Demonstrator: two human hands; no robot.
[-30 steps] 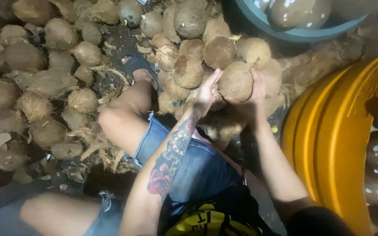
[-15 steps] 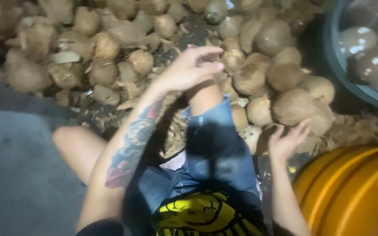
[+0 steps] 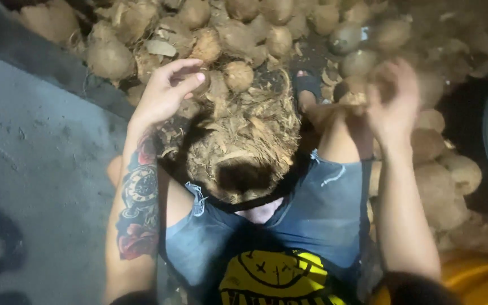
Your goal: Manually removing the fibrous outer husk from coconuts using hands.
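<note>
From my feed, the left hand (image 3: 165,93) is stretched out over the heap of husked coconuts (image 3: 238,34), fingers loosely spread, thumb just brushing a small round coconut (image 3: 238,75), nothing clamped. The right hand (image 3: 393,101) is blurry, curled around a fibrous coconut (image 3: 354,90) above the knee, though I can't tell how tight the grip is. A mound of loose husk fibre (image 3: 244,141) sits between the legs. Grey concrete floor (image 3: 35,169) left, yellow tub (image 3: 481,282) bottom right.
</note>
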